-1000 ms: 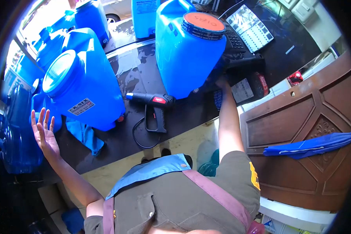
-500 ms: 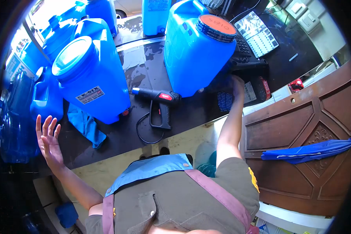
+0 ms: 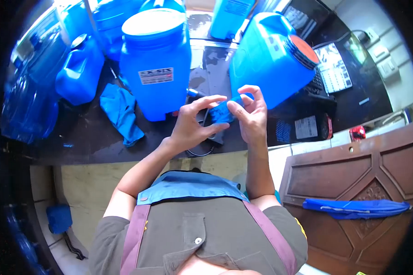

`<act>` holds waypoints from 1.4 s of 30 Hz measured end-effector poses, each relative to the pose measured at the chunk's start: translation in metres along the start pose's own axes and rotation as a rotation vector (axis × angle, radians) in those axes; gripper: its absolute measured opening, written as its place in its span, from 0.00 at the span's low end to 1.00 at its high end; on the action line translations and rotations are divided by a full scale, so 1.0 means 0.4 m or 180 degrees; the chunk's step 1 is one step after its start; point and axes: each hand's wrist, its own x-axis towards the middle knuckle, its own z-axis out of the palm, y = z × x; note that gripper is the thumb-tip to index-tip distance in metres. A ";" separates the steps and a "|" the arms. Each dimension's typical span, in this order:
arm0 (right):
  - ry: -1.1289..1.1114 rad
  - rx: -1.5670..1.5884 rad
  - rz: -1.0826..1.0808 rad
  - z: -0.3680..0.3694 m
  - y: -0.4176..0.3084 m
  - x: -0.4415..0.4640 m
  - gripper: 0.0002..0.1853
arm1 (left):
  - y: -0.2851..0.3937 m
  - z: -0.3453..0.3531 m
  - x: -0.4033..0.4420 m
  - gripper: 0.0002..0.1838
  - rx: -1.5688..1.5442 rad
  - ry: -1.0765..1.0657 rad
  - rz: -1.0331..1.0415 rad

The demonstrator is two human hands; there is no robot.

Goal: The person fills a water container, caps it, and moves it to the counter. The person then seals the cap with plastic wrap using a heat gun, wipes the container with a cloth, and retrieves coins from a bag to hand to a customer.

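Observation:
Between my two hands, over the table's front part, is a small blue crumpled item (image 3: 221,113); its exact kind does not show. My left hand (image 3: 192,123) grips its left side with thumb and fingers curved. My right hand (image 3: 252,117) pinches its upper right end. Behind my hands lies a black heat gun (image 3: 196,92), mostly hidden, with its nozzle tip and cord showing. A blue jerrycan with a white-looking lid (image 3: 156,59) stands just beyond my left hand. Another blue jerrycan with an orange-topped cap (image 3: 266,59) is beyond my right hand.
A blue cloth (image 3: 120,112) lies on the dark table (image 3: 87,149). More blue containers (image 3: 80,68) and a clear blue water bottle (image 3: 30,105) crowd the left. At right are a calendar-like sheet (image 3: 335,68), a black keyboard or phone, and a brown wooden door (image 3: 339,176).
My right hand has come back from the table's right side. My left hand, open at far left before, has moved right; both now hold the small blue item. The view has shifted.

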 end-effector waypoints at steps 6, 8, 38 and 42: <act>-0.0309 -0.0710 -0.0106 0.010 0.023 0.017 0.19 | 0.016 -0.075 -0.042 0.33 0.0036 0.0262 -0.0146; -0.0436 -0.0768 -0.0151 0.023 0.024 0.024 0.21 | 0.020 -0.093 -0.049 0.34 0.0039 0.0354 -0.0092; -0.2180 -0.1704 -0.0891 0.289 -0.088 0.102 0.54 | 0.248 -0.361 -0.036 0.52 0.0403 -0.0521 0.0286; -0.2227 -0.1678 -0.0767 0.241 -0.105 0.138 0.49 | 0.225 -0.438 -0.024 0.52 -0.0274 -0.0239 0.0483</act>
